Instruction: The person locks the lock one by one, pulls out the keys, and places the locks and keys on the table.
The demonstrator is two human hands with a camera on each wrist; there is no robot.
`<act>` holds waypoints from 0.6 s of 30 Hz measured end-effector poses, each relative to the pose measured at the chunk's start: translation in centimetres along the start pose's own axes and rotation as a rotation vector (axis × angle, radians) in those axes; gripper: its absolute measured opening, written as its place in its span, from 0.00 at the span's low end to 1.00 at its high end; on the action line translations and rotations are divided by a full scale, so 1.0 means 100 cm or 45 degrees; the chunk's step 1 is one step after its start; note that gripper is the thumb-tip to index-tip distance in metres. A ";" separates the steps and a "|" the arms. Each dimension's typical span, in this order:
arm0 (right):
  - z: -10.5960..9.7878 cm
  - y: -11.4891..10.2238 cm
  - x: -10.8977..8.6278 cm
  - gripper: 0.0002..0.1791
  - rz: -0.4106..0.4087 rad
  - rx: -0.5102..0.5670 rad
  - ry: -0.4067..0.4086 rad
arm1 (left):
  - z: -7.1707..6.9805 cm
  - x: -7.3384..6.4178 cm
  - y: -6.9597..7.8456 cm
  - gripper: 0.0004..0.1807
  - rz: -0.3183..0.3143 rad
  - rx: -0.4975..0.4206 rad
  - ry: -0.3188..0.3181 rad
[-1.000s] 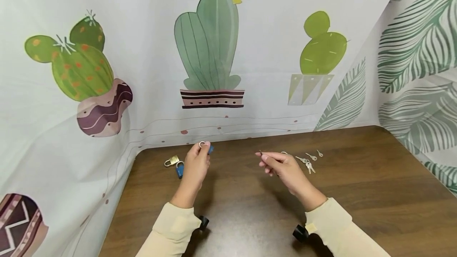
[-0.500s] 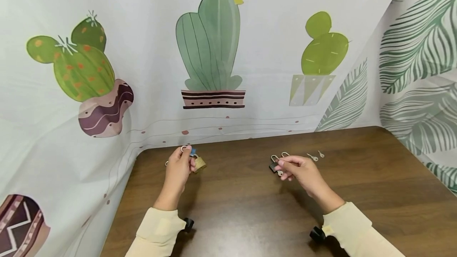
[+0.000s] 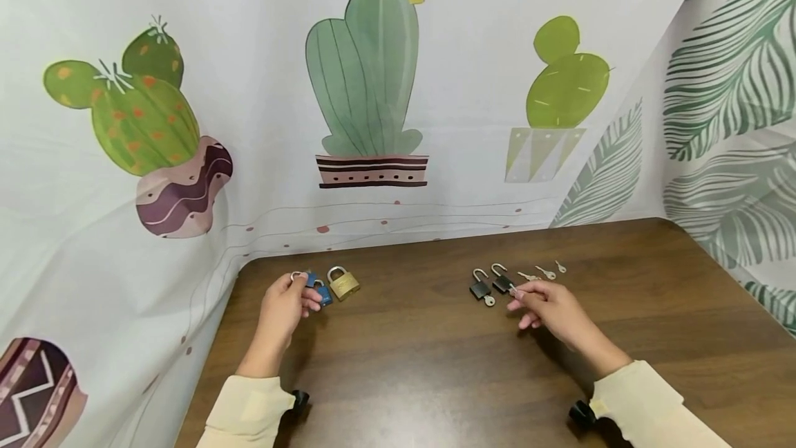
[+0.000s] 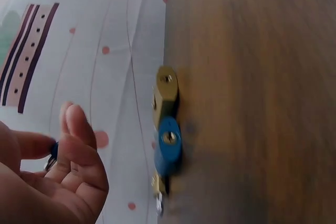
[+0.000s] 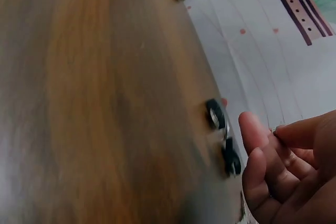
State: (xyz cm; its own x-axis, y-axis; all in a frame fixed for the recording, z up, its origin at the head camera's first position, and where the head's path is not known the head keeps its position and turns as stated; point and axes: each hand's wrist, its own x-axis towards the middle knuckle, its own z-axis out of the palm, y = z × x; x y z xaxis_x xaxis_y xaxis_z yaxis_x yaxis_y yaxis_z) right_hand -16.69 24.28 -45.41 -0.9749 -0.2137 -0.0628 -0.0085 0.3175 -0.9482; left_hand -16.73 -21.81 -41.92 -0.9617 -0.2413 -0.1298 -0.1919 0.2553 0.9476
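Currently, toward eight o'clock, the left hand (image 3: 281,303) pinches a small blue metal padlock (image 3: 310,281); toward four, the right hand (image 3: 555,306) pinches a tiny silvery piece (image 5: 274,129), probably a key. Moving gently past the second blue padlock (image 3: 324,294) should avoid knocks.

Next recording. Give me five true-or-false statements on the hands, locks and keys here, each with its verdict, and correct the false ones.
1. The left hand holds a blue padlock. True.
2. The two black padlocks have their shackles closed. False: both shackles are open.
3. Loose keys lie on the table to the right of the black padlocks. True.
4. The large gold padlock lies to the right of the black padlocks. False: it lies to their left.
5. The right hand is laid flat on the table. False: it is raised, its grip pinching a small metal piece.
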 end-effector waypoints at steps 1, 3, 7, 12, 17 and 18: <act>-0.002 0.001 -0.001 0.16 0.010 -0.008 -0.001 | -0.002 0.000 -0.002 0.18 -0.009 0.018 -0.006; -0.005 0.004 -0.001 0.14 0.033 -0.024 -0.016 | -0.007 0.001 -0.006 0.19 -0.025 0.060 -0.016; -0.010 0.006 -0.003 0.11 0.087 -0.077 -0.042 | -0.013 0.000 -0.011 0.19 -0.056 0.141 -0.020; -0.011 0.010 -0.003 0.09 0.103 -0.183 -0.043 | -0.019 -0.001 -0.019 0.15 -0.092 0.191 -0.049; -0.010 0.013 -0.006 0.08 0.114 -0.257 -0.027 | -0.024 -0.003 -0.028 0.13 -0.112 0.243 -0.117; -0.010 0.014 -0.007 0.08 0.114 -0.263 -0.030 | -0.026 -0.003 -0.031 0.12 -0.120 0.258 -0.130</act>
State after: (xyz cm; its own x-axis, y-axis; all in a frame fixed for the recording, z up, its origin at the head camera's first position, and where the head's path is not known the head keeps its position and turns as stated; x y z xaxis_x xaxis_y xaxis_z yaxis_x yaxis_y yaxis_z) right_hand -16.23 25.76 -46.37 -0.9684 -0.1968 -0.1535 0.0302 0.5181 -0.8548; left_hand -15.31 -24.94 -44.05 -0.9506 -0.1795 -0.2534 -0.3070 0.4211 0.8535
